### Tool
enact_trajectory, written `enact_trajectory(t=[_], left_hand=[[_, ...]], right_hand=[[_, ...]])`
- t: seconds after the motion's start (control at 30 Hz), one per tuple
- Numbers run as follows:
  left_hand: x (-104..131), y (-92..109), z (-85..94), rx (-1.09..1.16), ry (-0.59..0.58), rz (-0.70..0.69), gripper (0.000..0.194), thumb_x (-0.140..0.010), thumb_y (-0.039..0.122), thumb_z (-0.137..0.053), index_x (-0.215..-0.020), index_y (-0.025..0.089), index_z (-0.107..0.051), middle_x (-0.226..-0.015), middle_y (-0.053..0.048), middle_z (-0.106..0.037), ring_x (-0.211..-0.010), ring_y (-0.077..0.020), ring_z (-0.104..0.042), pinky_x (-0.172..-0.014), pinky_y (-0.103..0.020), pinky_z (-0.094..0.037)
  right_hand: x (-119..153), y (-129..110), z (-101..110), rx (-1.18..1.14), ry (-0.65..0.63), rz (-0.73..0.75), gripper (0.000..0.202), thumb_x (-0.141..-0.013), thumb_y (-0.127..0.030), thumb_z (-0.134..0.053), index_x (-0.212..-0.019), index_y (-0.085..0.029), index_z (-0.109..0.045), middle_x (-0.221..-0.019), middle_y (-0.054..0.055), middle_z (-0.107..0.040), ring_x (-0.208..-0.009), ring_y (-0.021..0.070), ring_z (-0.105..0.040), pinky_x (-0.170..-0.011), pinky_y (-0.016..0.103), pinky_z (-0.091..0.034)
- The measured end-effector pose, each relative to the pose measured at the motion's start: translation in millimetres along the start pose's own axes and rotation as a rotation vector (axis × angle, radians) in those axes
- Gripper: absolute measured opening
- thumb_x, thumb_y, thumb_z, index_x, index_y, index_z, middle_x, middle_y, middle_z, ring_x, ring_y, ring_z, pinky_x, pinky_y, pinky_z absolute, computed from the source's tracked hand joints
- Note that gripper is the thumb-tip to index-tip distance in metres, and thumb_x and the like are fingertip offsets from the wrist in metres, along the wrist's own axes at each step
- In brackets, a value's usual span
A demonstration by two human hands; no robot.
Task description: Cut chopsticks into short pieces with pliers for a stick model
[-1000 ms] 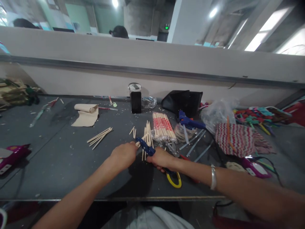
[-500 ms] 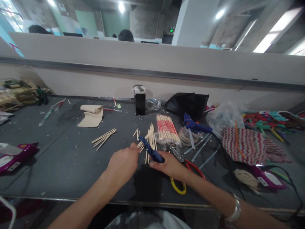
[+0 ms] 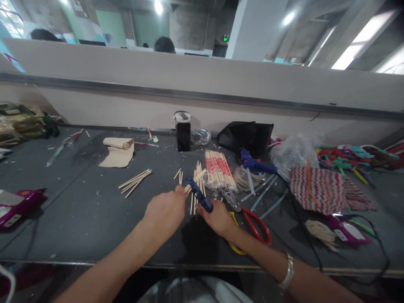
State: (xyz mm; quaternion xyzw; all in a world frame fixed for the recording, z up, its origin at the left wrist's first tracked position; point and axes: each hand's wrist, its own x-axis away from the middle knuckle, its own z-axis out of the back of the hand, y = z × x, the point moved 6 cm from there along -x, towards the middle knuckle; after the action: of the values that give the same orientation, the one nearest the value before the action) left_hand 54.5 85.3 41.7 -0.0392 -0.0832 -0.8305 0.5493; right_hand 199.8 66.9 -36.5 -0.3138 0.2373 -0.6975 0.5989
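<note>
Clock centred on the pliers, 12 pointing away from me. My left hand [image 3: 166,212], at 8 o'clock, has its fingers curled, thumb and forefinger pinching the near end of a thin stick [image 3: 200,175]; the grip is partly masked by my knuckles, so whether it is one stick or several I cannot say for certain. My right hand [image 3: 217,216], at 4 o'clock, is wrapped around the blue pliers [image 3: 200,197], their head just beside my left fingertips, near the stick.

Loose sticks [image 3: 193,204] fan out beneath the pliers. Short pieces [image 3: 180,177] lie at 11 o'clock, and a small pile [image 3: 135,182] between 9 and 10. The wrapped bundle [image 3: 220,168] sits between 1 and 2, with the glue gun [image 3: 260,165] farther out at 2. Red handles [image 3: 259,230] at 4 o'clock; phone [image 3: 183,138] upright at 12.
</note>
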Motion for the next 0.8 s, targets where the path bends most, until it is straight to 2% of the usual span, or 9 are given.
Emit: enact_trajectory(t=[0.13,0.27,0.37,0.47,0.63,0.8], left_hand=[[-15.3,-2.5,-1.2,-0.030,0.010,-0.044,0.028,-0.091,0.024,-0.028,-0.098,0.013,-0.053,-0.078,-0.015,-0.066,-0.080,-0.0292,-0.067,-0.066,-0.038,-0.051],[-29.3,-10.5,-13.2,-0.039,-0.051,-0.031,0.031,-0.091,0.023,-0.027,-0.099,0.013,-0.055,-0.083,-0.017,-0.067,-0.082,-0.0282,-0.067,-0.068,-0.036,-0.051],[-35.0,-12.4,-21.9,-0.043,-0.105,-0.103,0.032,-0.089,0.020,-0.027,-0.100,0.015,-0.057,-0.092,-0.017,-0.067,-0.084,-0.0289,-0.067,-0.069,-0.038,-0.051],[-37.6,-16.1,-25.5,-0.026,-0.133,-0.146,0.033,-0.089,0.021,-0.028,-0.102,0.017,-0.058,-0.094,-0.016,-0.067,-0.086,-0.0299,-0.066,-0.070,-0.040,-0.051],[-38.6,-22.2,-25.4,0.001,-0.129,-0.108,0.031,-0.090,0.024,-0.030,-0.101,0.017,-0.058,-0.088,-0.015,-0.068,-0.086,-0.0271,-0.067,-0.072,-0.037,-0.050],[-39.7,-20.3,-22.3,-0.019,-0.101,-0.077,0.033,-0.089,0.023,-0.029,-0.101,0.014,-0.058,-0.091,-0.018,-0.068,-0.087,-0.0298,-0.067,-0.070,-0.039,-0.051]], right_hand=[[-7.9,-4.0,5.6,0.013,-0.092,-0.042,0.025,-0.074,-0.023,-0.054,-0.053,-0.019,-0.042,-0.049,-0.003,-0.045,-0.048,0.0095,-0.042,-0.047,0.021,-0.031],[-11.5,2.4,0.2,-0.001,-0.218,-0.166,0.022,-0.071,-0.021,-0.052,-0.053,-0.020,-0.040,-0.038,-0.005,-0.039,-0.034,0.0092,-0.040,-0.036,0.020,-0.029],[-11.9,7.5,-5.3,-0.016,-0.276,-0.260,0.017,-0.069,-0.021,-0.053,-0.057,-0.020,-0.041,-0.035,-0.006,-0.039,-0.027,0.0105,-0.039,-0.030,0.021,-0.028],[-12.8,7.8,-8.1,-0.037,-0.299,-0.309,0.015,-0.067,-0.019,-0.055,-0.060,-0.020,-0.042,-0.035,-0.007,-0.038,-0.025,0.0102,-0.038,-0.027,0.020,-0.029],[-15.1,6.5,-9.6,-0.063,-0.314,-0.316,0.018,-0.067,-0.018,-0.056,-0.059,-0.020,-0.041,-0.034,-0.008,-0.038,-0.024,0.0086,-0.036,-0.024,0.019,-0.028],[-14.5,3.7,-5.8,-0.098,-0.334,-0.317,0.021,-0.070,-0.019,-0.056,-0.058,-0.020,-0.039,-0.033,-0.008,-0.037,-0.024,0.0084,-0.036,-0.023,0.018,-0.028]])
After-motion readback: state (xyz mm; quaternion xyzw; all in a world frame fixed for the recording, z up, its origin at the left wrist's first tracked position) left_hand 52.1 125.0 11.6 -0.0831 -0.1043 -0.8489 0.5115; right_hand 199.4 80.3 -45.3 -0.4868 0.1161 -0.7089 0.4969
